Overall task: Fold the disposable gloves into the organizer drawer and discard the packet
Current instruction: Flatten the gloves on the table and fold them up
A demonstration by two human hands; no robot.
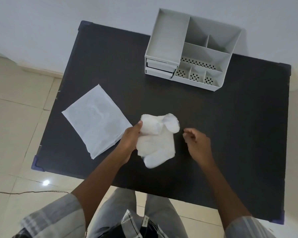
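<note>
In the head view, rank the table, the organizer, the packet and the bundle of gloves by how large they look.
1. black table
2. grey organizer
3. white packet, nearly as large; it lies nearer the camera, so this order is unsure
4. bundle of gloves

The disposable gloves (156,140) are a thin, white, half-transparent bundle near the middle of the dark table, a little to the near side. The bundle is partly folded and crumpled: a rounded flap stands up at its far right corner, and one rounded end points toward the near edge. Its left side is lifted.

The packet (96,120) is a flat white pouch, lying to the left of the gloves, turned at an angle.

The organizer (187,48) is a light grey box at the far side. Its two drawers (160,67), stacked at the lower left, are almost closed.
</note>
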